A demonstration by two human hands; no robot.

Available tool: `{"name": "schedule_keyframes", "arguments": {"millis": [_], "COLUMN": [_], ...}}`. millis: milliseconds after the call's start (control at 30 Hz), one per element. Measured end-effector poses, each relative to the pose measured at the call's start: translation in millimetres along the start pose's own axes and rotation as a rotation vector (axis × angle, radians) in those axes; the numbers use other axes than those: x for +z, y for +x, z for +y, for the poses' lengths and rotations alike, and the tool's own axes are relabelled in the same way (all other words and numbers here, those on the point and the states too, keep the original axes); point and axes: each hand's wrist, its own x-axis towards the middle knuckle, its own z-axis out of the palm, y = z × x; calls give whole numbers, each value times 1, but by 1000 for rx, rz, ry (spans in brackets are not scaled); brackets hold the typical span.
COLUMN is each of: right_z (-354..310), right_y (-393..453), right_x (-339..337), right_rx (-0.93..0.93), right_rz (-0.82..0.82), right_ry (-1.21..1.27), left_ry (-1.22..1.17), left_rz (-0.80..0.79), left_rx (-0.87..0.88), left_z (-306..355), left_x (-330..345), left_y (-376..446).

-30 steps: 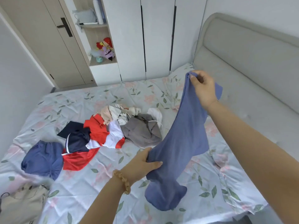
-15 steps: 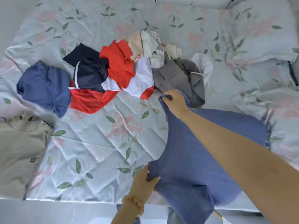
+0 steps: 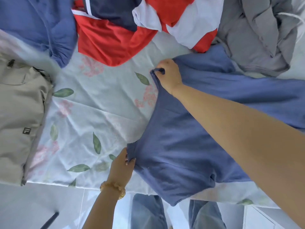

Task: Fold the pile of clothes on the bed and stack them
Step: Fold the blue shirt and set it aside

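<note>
A blue T-shirt (image 3: 178, 146) lies spread on the flowered bed sheet (image 3: 99, 106) at the near edge, one sleeve hanging over it. My right hand (image 3: 168, 75) pinches the shirt's far left corner against the sheet. My left hand (image 3: 122, 164) grips the near left corner by the bed's edge. Behind lies the unfolded pile: a red, white and navy garment (image 3: 115, 35), a grey garment (image 3: 257, 37) and a blue one (image 3: 38, 23).
A beige garment with a small logo (image 3: 18, 116) lies flat at the left edge of the bed. Below the bed edge are the pale floor (image 3: 41, 205) and my jeans-clad legs (image 3: 148, 212). Bare sheet lies between the beige garment and the blue shirt.
The blue shirt went from hanging in the air to lying flat on the bed. Both hands kept their hold and came down with it; my view has tilted down and moved closer.
</note>
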Motion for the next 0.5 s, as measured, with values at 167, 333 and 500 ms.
{"name": "schedule_keyframes", "arguments": {"millis": [167,333,500], "right_z": [4,24,67], "right_y": [-5,-91,-221], "right_x": [10,-2,-20], "right_rx": [2,-2,158], "right_rz": [-92,-59,25], "right_ry": [-62,34,143], "left_ry": [108,413,822], "left_rz": [64,393,143], "left_rx": [-12,282,591], "left_z": [4,32,26], "left_x": [-11,28,77], "left_y": [15,-6,2]}}
